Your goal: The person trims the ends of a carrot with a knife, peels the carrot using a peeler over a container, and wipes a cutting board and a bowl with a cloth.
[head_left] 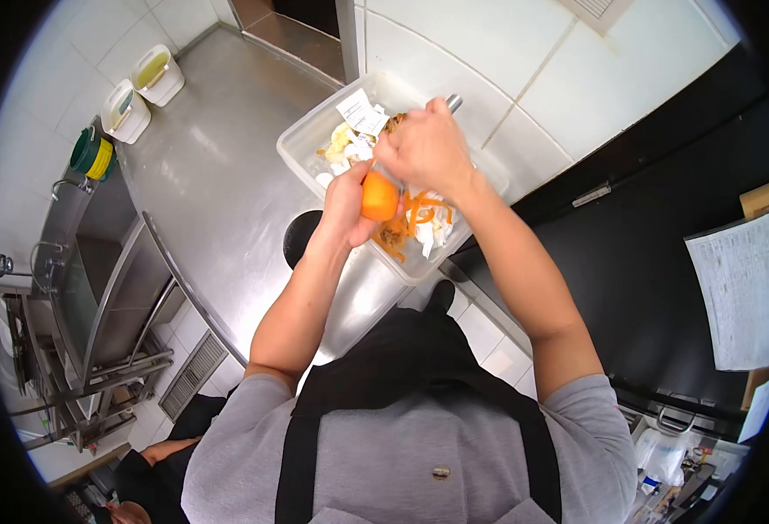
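My left hand (344, 203) is wrapped round a thick, bright orange carrot (379, 197), its blunt end toward me. Just beyond it, my right hand (430, 148) is closed on a peeler (455, 102); only its metal handle end shows past the fist, and the blade is hidden. Both hands are above a translucent plastic tub (295, 144). Inside lie curled orange peelings (417, 210), crumpled white paper (434, 229), a printed paper slip (361, 111) and yellowish scraps (339, 138).
The tub stands on a steel counter (218, 113) against a tiled wall. A round black object (300, 239) lies by my left forearm. White containers (157, 77) and a green tub (93, 154) are at far left, near a sink (96, 253). Another person (170, 450) is behind, lower left.
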